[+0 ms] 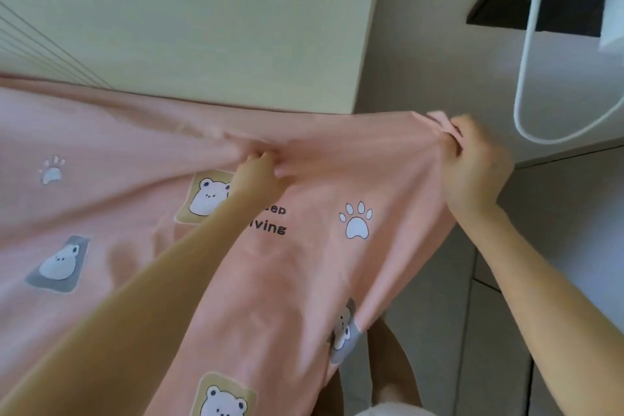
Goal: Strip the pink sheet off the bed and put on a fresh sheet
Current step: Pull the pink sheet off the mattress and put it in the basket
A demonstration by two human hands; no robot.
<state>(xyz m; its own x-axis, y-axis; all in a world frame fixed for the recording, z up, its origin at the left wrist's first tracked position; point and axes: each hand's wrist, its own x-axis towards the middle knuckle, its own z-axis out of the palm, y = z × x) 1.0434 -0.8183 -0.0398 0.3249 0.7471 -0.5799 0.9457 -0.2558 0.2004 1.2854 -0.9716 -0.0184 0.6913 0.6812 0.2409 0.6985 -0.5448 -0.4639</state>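
Head view: pink sheet (304,263), printed with bears and paws, stretches taut from the left edge and hangs down before the person. Left hand (261,176) clenches a bunched fold mid-edge. Right hand (472,162) pinches the sheet's corner, cloth poking out above its curled fingers (454,140), near a white cable (530,44).

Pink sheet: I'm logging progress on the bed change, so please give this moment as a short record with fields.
sheet: pink sheet, bear and paw prints, lifted at one end
left hand: left hand grips a bunched fold near the upper edge
right hand: right hand grips the raised corner
behind: cream panel; white cable loops at right
stage: stripping seems under way, not finished
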